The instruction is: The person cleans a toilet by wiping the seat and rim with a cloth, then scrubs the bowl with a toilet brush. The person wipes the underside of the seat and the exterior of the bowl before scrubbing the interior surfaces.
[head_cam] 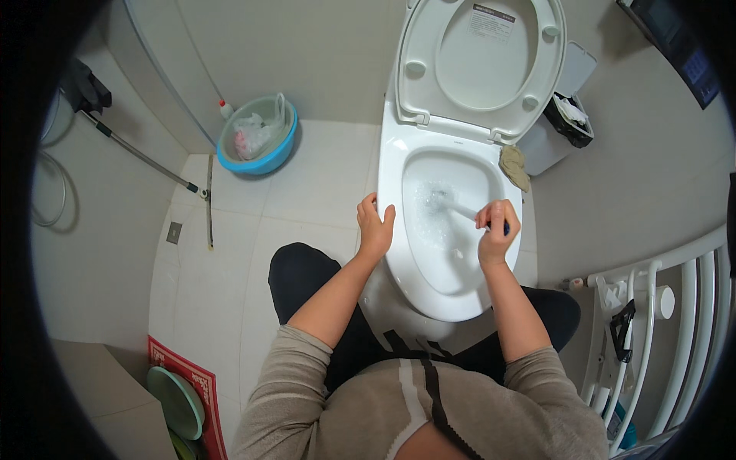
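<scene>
In front of me stands a white toilet bowl [397, 241] with its seat and lid [422, 92] raised. My right hand [498, 233] is closed around the dark blue handle of a toilet brush [458, 208]. Its pale shaft slants left into the bowl, and the head is hidden in foamy water [434, 192]. My left hand [376, 229] grips the bowl's outer left edge, thumb on the rim and fingers over the side. A crumpled olive-brown cloth [513, 167] lies on the right rim near the hinge.
A blue basin [259, 167] with a plastic bag sits by the back wall. A long-handled floor squeegee [149, 154] leans at left. An open-lidded bin [543, 146] stands right of the toilet, and a white towel rack [650, 345] is at lower right. Green basins [175, 402] stand near a red mat [210, 402].
</scene>
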A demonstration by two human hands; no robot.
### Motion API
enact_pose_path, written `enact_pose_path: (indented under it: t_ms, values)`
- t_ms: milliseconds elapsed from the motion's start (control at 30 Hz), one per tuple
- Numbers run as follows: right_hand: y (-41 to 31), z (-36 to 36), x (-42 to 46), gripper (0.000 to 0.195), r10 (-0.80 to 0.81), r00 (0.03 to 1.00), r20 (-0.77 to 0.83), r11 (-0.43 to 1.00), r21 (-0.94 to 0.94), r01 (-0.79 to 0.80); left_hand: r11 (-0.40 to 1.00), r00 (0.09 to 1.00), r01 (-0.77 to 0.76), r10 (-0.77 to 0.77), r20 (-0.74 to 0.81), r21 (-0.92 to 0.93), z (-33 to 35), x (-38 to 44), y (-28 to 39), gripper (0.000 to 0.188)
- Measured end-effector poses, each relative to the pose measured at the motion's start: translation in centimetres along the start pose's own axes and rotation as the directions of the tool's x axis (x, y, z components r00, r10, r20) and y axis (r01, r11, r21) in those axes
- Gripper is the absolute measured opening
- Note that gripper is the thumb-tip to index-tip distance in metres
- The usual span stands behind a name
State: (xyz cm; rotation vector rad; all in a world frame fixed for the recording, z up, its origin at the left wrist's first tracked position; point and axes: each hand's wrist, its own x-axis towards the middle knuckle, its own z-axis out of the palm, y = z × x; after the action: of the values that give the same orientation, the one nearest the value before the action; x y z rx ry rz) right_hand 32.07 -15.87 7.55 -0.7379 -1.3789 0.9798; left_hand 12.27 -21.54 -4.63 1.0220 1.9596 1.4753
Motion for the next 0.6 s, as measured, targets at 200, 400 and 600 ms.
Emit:
enact_pose_path:
  t_ms: [200, 400, 600]
  values:
    - [1.0, -0.2, 1.1, 0.034, -0.028, 0.989, -0.148, 0.999, 0.041, 0.035, 1.0, 1.0, -0.023, 0.023, -0.005, -0.009, 0.4, -0.2, 0.0, 0.053]
    - [-0.6, -1.2, 0.7, 0.035, 0.043, 0.993, -0.112, 0.994, 0.101, -0.032, 0.999, 0.999, -0.035, 0.035, -0.03, -0.017, 0.3, 0.3, -0.6, 0.054]
    - [-1.4, -1.3, 1.9, 0.034, 0.09, 0.987, -0.129, 0.988, 0.136, -0.072, 0.999, 0.999, 0.033, -0.033, -0.006, 0.035, -0.4, -0.1, 0.3, 0.054]
